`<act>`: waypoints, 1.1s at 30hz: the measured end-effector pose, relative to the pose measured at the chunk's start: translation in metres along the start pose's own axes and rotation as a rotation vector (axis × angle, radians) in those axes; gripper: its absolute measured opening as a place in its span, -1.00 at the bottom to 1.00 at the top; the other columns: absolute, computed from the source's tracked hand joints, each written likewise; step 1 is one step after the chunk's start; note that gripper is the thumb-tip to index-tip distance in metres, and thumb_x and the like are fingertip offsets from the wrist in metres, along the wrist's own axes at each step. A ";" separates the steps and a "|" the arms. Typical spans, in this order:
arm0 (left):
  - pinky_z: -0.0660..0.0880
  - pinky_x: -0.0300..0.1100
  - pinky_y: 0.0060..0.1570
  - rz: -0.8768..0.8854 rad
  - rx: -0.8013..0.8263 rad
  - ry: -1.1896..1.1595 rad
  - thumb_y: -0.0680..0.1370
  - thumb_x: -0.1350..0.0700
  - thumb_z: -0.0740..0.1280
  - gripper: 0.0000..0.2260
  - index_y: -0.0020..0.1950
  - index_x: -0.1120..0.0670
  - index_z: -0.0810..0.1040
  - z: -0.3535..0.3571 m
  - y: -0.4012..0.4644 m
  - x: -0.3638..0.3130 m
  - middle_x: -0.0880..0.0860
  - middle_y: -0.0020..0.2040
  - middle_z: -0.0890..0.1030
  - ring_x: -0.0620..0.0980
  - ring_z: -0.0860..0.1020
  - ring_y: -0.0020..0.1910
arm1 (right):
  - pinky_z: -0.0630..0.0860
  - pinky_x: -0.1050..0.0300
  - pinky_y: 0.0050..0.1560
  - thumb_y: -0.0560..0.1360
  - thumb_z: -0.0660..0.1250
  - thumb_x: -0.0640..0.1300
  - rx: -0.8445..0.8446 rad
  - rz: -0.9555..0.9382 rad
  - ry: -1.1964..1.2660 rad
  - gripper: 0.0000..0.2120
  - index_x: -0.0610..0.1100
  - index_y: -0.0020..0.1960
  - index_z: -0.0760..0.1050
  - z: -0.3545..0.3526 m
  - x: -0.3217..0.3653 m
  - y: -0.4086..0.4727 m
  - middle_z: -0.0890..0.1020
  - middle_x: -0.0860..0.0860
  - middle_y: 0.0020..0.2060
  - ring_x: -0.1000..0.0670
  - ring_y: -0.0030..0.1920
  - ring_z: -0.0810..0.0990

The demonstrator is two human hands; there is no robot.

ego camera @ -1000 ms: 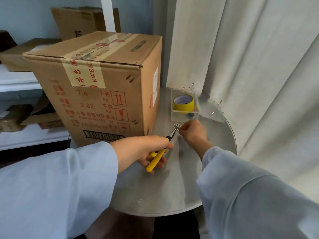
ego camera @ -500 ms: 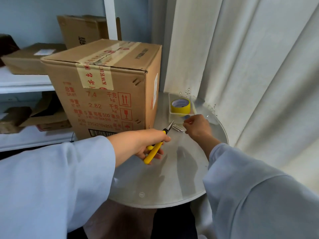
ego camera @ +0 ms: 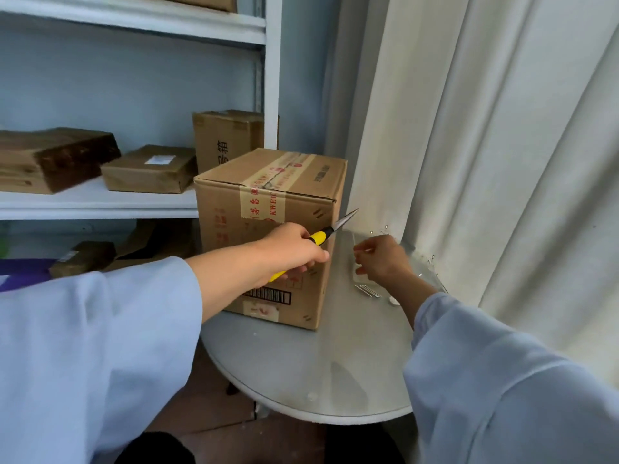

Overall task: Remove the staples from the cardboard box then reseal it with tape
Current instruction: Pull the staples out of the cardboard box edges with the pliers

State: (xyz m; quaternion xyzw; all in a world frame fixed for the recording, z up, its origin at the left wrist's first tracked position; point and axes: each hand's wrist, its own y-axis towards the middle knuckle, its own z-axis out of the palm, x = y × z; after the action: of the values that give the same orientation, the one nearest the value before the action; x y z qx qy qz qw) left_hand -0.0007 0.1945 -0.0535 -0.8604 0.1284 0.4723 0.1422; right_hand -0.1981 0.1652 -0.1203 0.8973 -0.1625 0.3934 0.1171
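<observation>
Left hand (ego camera: 291, 251) grips yellow-handled pliers (ego camera: 321, 236), tip closed, pointing up-right past the cardboard box's (ego camera: 268, 229) right front edge. Right hand (ego camera: 382, 259) hovers over the clear tray (ego camera: 360, 279), fingers loosely curled; can't tell if it pinches anything. Pulled staples (ego camera: 368, 291) lie on the round table (ego camera: 318, 363) just beside the tray. Box stands upright on the table, top tape seam intact, staples visible at its corners.
</observation>
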 end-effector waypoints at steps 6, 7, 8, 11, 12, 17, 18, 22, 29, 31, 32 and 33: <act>0.38 -0.15 -0.20 -0.078 -0.014 -0.048 0.51 0.03 0.38 -0.72 0.14 0.12 0.48 -0.006 -0.004 0.008 0.06 -0.09 0.56 -0.02 0.50 -0.14 | 0.60 0.09 -0.12 0.60 0.14 0.16 0.242 0.063 0.504 -0.54 -0.22 0.06 0.56 -0.012 0.049 -0.037 0.68 -0.12 -0.10 -0.03 -0.19 0.68; 0.38 -0.15 -0.22 -0.090 -0.006 -0.060 0.51 0.03 0.38 -0.72 0.14 0.13 0.47 -0.003 -0.003 0.009 0.06 -0.09 0.54 -0.02 0.49 -0.13 | 0.60 0.04 -0.01 0.56 0.13 0.26 0.318 0.089 0.579 -0.47 -0.19 0.08 0.56 -0.014 0.051 -0.041 0.69 -0.09 -0.07 -0.02 -0.13 0.69; 0.37 -0.15 -0.22 -0.102 -0.002 -0.071 0.51 0.04 0.38 -0.72 0.13 0.14 0.47 0.001 -0.003 0.009 0.06 -0.10 0.53 -0.01 0.48 -0.13 | 0.58 0.00 0.08 0.52 0.13 0.32 0.401 0.103 0.623 -0.44 -0.15 0.10 0.55 -0.016 0.051 -0.045 0.70 -0.06 -0.04 -0.01 -0.05 0.69; 0.37 -0.14 -0.18 -0.129 0.020 -0.092 0.47 0.06 0.38 -0.73 0.09 0.15 0.47 0.012 -0.001 0.009 0.06 -0.14 0.50 0.00 0.47 -0.13 | 0.53 0.00 0.17 0.49 0.27 0.20 0.588 0.095 0.590 -0.56 -0.13 0.13 0.54 -0.014 0.046 -0.054 0.68 -0.04 0.02 0.00 0.07 0.65; 0.37 -0.16 -0.18 -0.134 0.033 -0.094 0.45 0.06 0.38 -0.70 0.10 0.15 0.47 0.016 0.000 0.009 0.07 -0.12 0.50 0.01 0.48 -0.11 | 0.52 0.00 0.19 0.49 0.31 0.14 0.619 0.099 0.584 -0.61 -0.14 0.13 0.54 -0.013 0.046 -0.057 0.68 -0.06 0.00 -0.01 0.07 0.65; 0.36 -0.20 -0.24 -0.121 0.111 -0.192 0.48 0.04 0.38 -0.70 0.16 0.09 0.51 0.032 0.001 0.005 0.07 -0.05 0.53 -0.03 0.48 -0.09 | 0.54 -0.09 0.14 0.55 0.29 0.06 0.619 0.186 0.648 -0.59 -0.18 0.27 0.48 -0.015 0.039 -0.056 0.64 -0.15 0.10 -0.16 0.12 0.63; 0.39 -0.21 -0.20 -0.113 0.142 -0.229 0.50 0.01 0.38 -0.72 0.16 0.05 0.52 0.033 0.001 0.002 0.06 0.01 0.57 -0.06 0.50 -0.06 | 0.54 -0.09 0.10 0.56 0.27 0.06 0.603 0.195 0.662 -0.62 -0.15 0.26 0.48 -0.016 0.036 -0.053 0.64 -0.12 0.08 -0.15 0.09 0.64; 0.39 -0.05 0.25 -0.095 0.153 -0.229 0.50 -0.11 0.36 -0.56 0.33 -0.01 0.44 0.037 0.011 -0.004 0.04 0.26 0.53 0.02 0.47 0.26 | 0.47 -0.02 -0.04 0.59 0.22 0.07 0.508 0.176 0.604 -0.81 -0.02 0.05 0.51 -0.019 0.026 -0.043 0.64 0.02 -0.12 -0.04 -0.09 0.63; 0.37 -0.13 0.10 -0.095 0.122 -0.109 0.59 0.14 0.27 -0.61 0.41 0.06 0.36 0.058 0.033 0.007 0.08 0.34 0.43 0.03 0.39 0.30 | 0.47 0.07 -0.07 0.53 0.27 0.04 0.194 0.084 -0.286 -0.75 -0.13 -0.19 0.44 -0.002 -0.032 -0.019 0.53 -0.12 -0.13 -0.12 -0.11 0.50; 0.39 -0.10 0.13 -0.116 0.142 -0.096 0.58 0.15 0.27 -0.63 0.39 0.03 0.38 0.065 0.042 0.012 0.07 0.35 0.42 0.03 0.38 0.33 | 0.45 0.11 -0.04 0.48 0.33 0.07 0.242 0.058 -0.542 -0.75 -0.12 -0.03 0.51 0.005 -0.054 -0.017 0.57 -0.10 -0.04 -0.14 0.01 0.54; 0.40 -0.10 0.14 -0.123 0.151 -0.092 0.58 0.15 0.27 -0.64 0.38 0.02 0.39 0.067 0.046 0.013 0.06 0.35 0.42 0.03 0.38 0.33 | 0.43 0.12 -0.06 0.47 0.34 0.06 0.250 0.042 -0.609 -0.73 -0.12 0.02 0.52 0.009 -0.064 -0.016 0.59 -0.10 0.01 -0.15 0.05 0.55; 0.40 -0.10 0.14 -0.130 0.158 -0.087 0.58 0.15 0.27 -0.65 0.37 0.02 0.40 0.069 0.049 0.015 0.06 0.35 0.42 0.03 0.38 0.33 | 0.41 0.14 -0.09 0.47 0.34 0.05 0.242 0.020 -0.645 -0.72 -0.14 0.03 0.53 0.013 -0.071 -0.016 0.59 -0.12 0.04 -0.16 0.06 0.55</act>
State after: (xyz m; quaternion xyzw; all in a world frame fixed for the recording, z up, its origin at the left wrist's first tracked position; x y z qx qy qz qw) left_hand -0.0639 0.1732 -0.1074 -0.8316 0.1027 0.4875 0.2457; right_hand -0.2287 0.1902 -0.1834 0.9812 -0.1523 0.1072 -0.0514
